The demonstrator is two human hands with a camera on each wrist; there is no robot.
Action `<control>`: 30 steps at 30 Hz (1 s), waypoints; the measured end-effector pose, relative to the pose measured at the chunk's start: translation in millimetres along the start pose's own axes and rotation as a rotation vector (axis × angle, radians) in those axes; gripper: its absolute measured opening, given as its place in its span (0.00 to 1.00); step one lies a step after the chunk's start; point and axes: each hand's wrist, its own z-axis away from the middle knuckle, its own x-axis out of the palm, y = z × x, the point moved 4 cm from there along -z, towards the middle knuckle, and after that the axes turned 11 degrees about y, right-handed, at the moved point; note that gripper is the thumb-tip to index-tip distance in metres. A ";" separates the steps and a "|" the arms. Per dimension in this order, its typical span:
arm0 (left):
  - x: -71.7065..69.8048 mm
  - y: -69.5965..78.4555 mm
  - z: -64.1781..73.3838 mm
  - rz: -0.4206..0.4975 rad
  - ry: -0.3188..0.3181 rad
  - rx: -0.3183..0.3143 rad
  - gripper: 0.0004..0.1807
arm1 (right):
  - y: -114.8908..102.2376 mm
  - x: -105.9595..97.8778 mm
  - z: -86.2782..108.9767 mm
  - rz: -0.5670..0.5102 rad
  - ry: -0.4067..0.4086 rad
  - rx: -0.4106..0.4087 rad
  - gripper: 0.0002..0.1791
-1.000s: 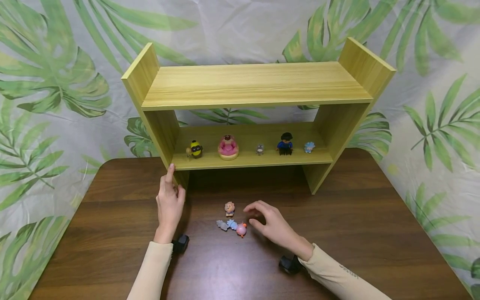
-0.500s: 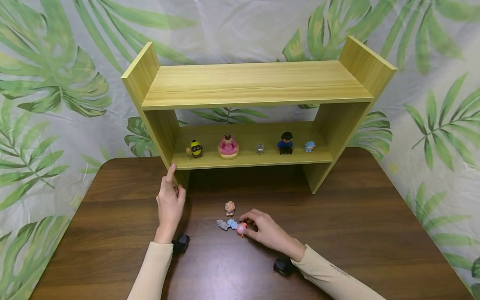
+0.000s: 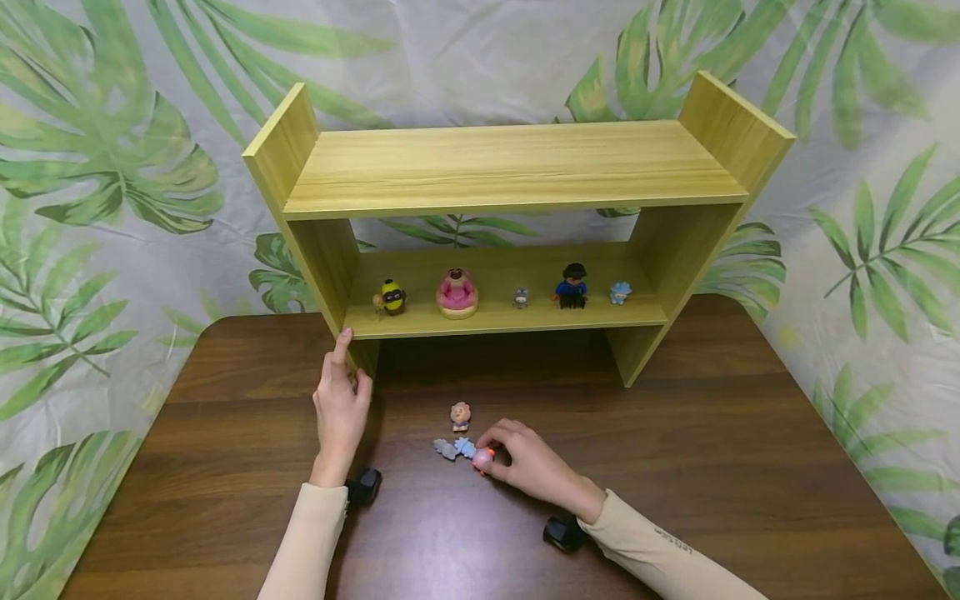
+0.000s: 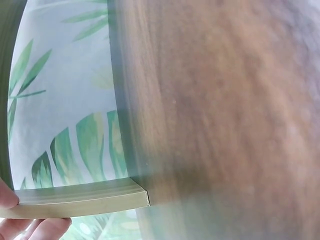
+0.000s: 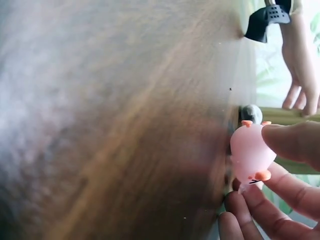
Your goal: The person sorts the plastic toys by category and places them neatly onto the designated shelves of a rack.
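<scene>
We see the right hand pinching the pink figure at its 9 o'clock; left hand grips the shelf. Blue figure at pink's 10 o'clock: contact unclear, but a leftward nudge could topple it. Shelf, at pink's 12, middle tier: yellow figure, pink bear, grey figure, blue-shirted figure, pale-blue figure.

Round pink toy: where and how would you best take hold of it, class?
Probably pinch the pink toy across its rounded body, coming from the person's right, since the blue toy lies close on its left.
</scene>
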 end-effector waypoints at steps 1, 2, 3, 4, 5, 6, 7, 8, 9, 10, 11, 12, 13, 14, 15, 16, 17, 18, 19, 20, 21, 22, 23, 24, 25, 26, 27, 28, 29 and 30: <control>0.0 -0.1 0.1 0.000 -0.002 -0.002 0.45 | 0.1 0.1 0.1 -0.001 0.008 -0.006 0.09; 0.0 0.0 0.2 0.001 -0.004 -0.002 0.45 | 0.2 0.1 0.3 -0.004 0.016 -0.012 0.09; 0.0 -0.1 0.3 0.001 -0.006 -0.004 0.45 | 0.3 0.2 0.4 -0.012 0.021 -0.014 0.09; 0.0 -0.3 0.3 -0.001 -0.007 -0.004 0.45 | 0.5 0.5 0.6 -0.025 0.024 -0.015 0.09; -0.1 -0.3 0.3 -0.002 -0.007 -0.004 0.45 | 0.7 0.7 0.7 -0.040 0.026 -0.015 0.09; -0.1 -0.4 0.4 -0.003 -0.008 -0.004 0.45 | 0.8 1.0 0.8 -0.055 0.027 -0.013 0.09; -0.2 -0.6 0.5 -0.003 -0.008 -0.004 0.45 | 0.8 1.4 0.8 -0.069 0.026 -0.011 0.09; -0.3 -0.7 0.4 -0.004 -0.009 -0.005 0.45 | 0.6 1.6 0.7 -0.081 0.023 -0.011 0.09; -0.4 -0.8 0.3 -0.004 -0.008 -0.004 0.45 | 0.4 2.1 0.7 -0.093 0.019 -0.011 0.08; -0.6 -0.8 0.3 -0.003 -0.007 -0.004 0.45 | 0.1 2.5 0.7 -0.101 0.015 -0.014 0.08; -0.6 -0.7 0.2 -0.003 -0.008 -0.003 0.45 | -0.2 2.8 0.7 -0.110 0.011 -0.014 0.08; -0.6 -0.8 0.2 -0.001 -0.009 -0.003 0.45 | -0.5 3.2 0.7 -0.117 0.005 -0.015 0.07; -0.5 -0.9 0.2 -0.001 -0.009 -0.003 0.45 | -0.6 3.5 0.7 -0.125 0.000 -0.015 0.07; -0.5 -0.9 0.1 0.000 -0.009 -0.002 0.45 | -0.7 3.8 0.7 -0.130 -0.005 -0.015 0.07; -0.4 -1.1 0.2 0.000 -0.008 -0.001 0.45 | -0.7 4.1 0.7 -0.128 -0.008 -0.017 0.07; -0.3 -1.1 0.2 0.001 -0.009 -0.002 0.45 | -0.6 4.1 0.8 -0.120 -0.008 -0.018 0.07; -0.3 -1.1 0.1 0.000 -0.009 -0.003 0.45 | -0.3 3.9 0.9 -0.110 -0.007 -0.019 0.07; -0.2 -1.2 0.2 0.000 -0.009 -0.004 0.44 | 0.1 3.5 1.0 -0.098 -0.002 -0.019 0.07; -0.3 -1.2 0.3 -0.001 -0.009 -0.005 0.44 | 0.3 3.0 1.1 -0.090 0.003 -0.019 0.08; -0.4 -1.1 0.2 -0.001 -0.008 -0.006 0.44 | 0.7 2.5 1.2 -0.088 0.009 -0.019 0.08; -0.5 -1.2 0.2 -0.001 -0.007 -0.007 0.44 | 1.2 1.9 1.2 -0.090 0.015 -0.018 0.08; -0.5 -1.2 0.1 -0.002 -0.005 -0.007 0.44 | 1.7 1.1 1.2 -0.099 0.021 -0.016 0.09; -0.6 -1.1 0.1 -0.002 -0.005 -0.007 0.44 | 1.9 0.3 1.1 -0.112 0.025 -0.012 0.09; -0.7 -1.0 0.1 -0.001 -0.005 -0.007 0.44 | 2.1 -0.5 0.9 -0.127 0.029 -0.009 0.09; -0.6 -1.1 0.0 -0.001 -0.004 -0.005 0.45 | 2.3 -1.3 0.8 -0.140 0.030 -0.007 0.09; -0.6 -1.0 -0.1 -0.001 -0.004 -0.005 0.45 | 2.5 -2.2 0.6 -0.150 0.031 -0.003 0.08; -0.5 -1.2 0.0 -0.001 -0.004 -0.003 0.45 | 2.6 -3.3 0.4 -0.156 0.033 0.000 0.08; -0.4 -1.2 0.0 -0.001 -0.005 -0.002 0.45 | 2.6 -4.5 0.1 -0.163 0.034 0.004 0.08; -0.4 -1.0 0.0 0.001 -0.007 -0.001 0.45 | 2.8 -5.6 -0.3 -0.166 0.037 0.006 0.08; -0.4 -1.0 0.1 0.000 -0.008 -0.001 0.45 | 2.9 -6.7 -0.7 -0.168 0.040 0.008 0.08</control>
